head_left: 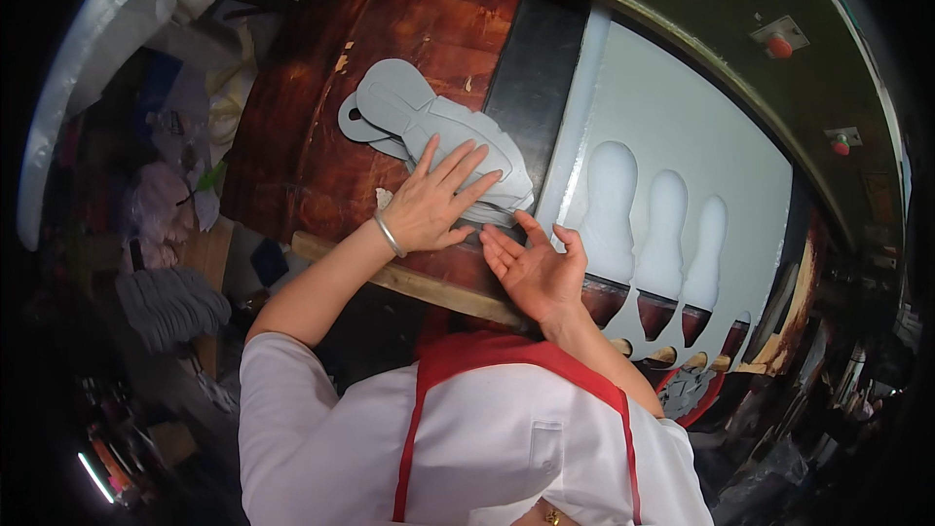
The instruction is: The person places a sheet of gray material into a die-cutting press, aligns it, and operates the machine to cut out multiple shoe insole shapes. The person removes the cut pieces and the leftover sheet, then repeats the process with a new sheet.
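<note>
A loose stack of grey shoe insoles [399, 97] lies on the reddish-brown board [302, 136], its pieces fanned unevenly and one with a dark hole sticking out on the left. My left hand [443, 195] rests on top of the stack, fingers stretched out and spread, a metal bangle on its wrist. My right hand [541, 273] is beside the stack's near right end, palm turned up, fingers apart and curled a little. Its fingertips are close to the insole edges; whether they touch cannot be told. Nothing shows in its palm.
To the right lies a pale grey sheet [745, 127] with insole-shaped cutouts. A dark strip [536, 78] runs between board and sheet. The machine beam with a red button [779, 46] spans the far side. A grey insole bundle [173, 309] sits at far left; a red-rimmed container [691, 394] holds scraps.
</note>
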`<state>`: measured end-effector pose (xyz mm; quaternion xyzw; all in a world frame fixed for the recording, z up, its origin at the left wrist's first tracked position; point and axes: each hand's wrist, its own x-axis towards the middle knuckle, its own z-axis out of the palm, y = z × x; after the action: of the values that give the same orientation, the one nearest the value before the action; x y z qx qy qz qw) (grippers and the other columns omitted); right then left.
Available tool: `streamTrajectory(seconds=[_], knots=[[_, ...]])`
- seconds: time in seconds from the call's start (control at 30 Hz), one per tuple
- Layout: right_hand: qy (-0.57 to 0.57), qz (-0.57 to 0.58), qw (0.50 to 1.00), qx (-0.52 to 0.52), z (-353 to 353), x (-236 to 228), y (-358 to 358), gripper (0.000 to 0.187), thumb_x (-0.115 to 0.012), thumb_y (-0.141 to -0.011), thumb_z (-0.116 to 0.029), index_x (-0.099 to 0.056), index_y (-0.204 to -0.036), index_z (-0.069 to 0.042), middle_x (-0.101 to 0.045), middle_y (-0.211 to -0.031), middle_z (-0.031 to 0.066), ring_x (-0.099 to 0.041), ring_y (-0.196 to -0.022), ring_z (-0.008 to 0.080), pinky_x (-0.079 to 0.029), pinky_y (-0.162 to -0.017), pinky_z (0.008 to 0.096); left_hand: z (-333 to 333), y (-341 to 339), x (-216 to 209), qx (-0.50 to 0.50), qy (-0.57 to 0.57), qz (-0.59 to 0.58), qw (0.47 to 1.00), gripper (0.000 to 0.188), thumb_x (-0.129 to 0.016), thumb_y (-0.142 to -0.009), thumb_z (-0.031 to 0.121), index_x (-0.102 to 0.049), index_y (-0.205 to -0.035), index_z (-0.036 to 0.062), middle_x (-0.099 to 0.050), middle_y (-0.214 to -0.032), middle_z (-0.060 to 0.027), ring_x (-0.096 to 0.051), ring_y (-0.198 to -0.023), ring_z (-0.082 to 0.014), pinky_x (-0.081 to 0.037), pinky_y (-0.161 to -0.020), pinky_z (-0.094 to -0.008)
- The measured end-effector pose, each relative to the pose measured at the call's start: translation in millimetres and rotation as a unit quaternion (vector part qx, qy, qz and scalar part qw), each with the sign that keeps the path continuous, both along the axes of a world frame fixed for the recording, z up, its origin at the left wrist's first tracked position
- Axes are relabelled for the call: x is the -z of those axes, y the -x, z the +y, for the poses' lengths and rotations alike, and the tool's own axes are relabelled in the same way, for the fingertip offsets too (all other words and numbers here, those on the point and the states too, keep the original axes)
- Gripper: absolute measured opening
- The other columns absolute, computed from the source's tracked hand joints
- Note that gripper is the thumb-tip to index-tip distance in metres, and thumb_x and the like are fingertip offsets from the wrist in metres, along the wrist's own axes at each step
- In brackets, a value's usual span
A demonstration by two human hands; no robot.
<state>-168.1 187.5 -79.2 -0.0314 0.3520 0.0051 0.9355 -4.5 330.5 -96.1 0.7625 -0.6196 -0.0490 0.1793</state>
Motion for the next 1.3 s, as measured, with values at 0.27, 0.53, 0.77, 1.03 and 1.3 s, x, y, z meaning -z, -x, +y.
streamTrajectory(seconds=[0.27,0.53,0.77,1.03,1.3], knots=[[-0.056,-0.018,0.998,-0.018,10,2,0,0.043,-0.054,-0.076,-0.044,-0.063,-0.085,-0.003,-0.050,-0.131,0.0133,-0.049,-0.113,0.0332,-0.041,-0.093,0.0387,-6,3,6,-0.017,0.005,-0.060,0.998,0.084,-0.074,-0.065,0.028,-0.039,-0.138,0.0108,-0.033,-0.143,-0.0198,-0.030,-0.134,-0.0366,-0.017,-0.109,-0.0617],[0.322,-0.191,0.925,-0.057,-27,-27,-16,0.015,-0.054,-0.088,-0.013,-0.061,-0.094,-0.002,-0.057,-0.121,0.0172,-0.058,-0.100,0.0215,-0.046,-0.088,0.0347,-8,-1,22,-0.032,0.101,-0.080,0.991,0.084,-0.081,-0.055,0.022,-0.045,-0.130,0.0067,-0.040,-0.139,-0.0160,-0.037,-0.131,-0.0331,-0.024,-0.109,-0.0577],[0.394,-0.072,0.911,-0.097,-53,-22,27,0.007,-0.056,-0.090,-0.007,-0.061,-0.090,-0.002,-0.067,-0.097,0.0128,-0.063,-0.080,0.0147,-0.051,-0.073,0.0268,-45,-52,-6,-0.153,0.305,-0.046,0.939,0.052,-0.074,-0.070,0.016,-0.056,-0.117,0.0009,-0.064,-0.101,-0.0152,-0.063,-0.089,-0.0319,-0.050,-0.083,-0.0369],[0.653,-0.091,0.746,-0.091,-77,-80,8,0.034,-0.066,-0.085,-0.008,-0.053,-0.115,0.001,-0.059,-0.109,0.0100,-0.057,-0.105,0.0176,-0.048,-0.087,0.0295,-13,-39,-114,-0.257,0.541,0.402,0.693,0.036,-0.062,-0.091,0.027,-0.057,-0.114,-0.0011,-0.062,-0.096,-0.0018,-0.056,-0.082,-0.0076,-0.047,-0.073,-0.0222],[0.672,-0.285,0.678,-0.084,-24,-118,-23,0.064,-0.080,-0.071,-0.018,-0.046,-0.123,-0.002,-0.058,-0.111,0.0106,-0.054,-0.104,0.0196,-0.043,-0.093,0.0341,-27,92,-172,-0.236,0.602,0.376,0.663,0.057,-0.066,-0.088,0.029,-0.044,-0.131,-0.0022,-0.058,-0.117,-0.0094,-0.056,-0.099,-0.0105,-0.046,-0.082,-0.0228]])
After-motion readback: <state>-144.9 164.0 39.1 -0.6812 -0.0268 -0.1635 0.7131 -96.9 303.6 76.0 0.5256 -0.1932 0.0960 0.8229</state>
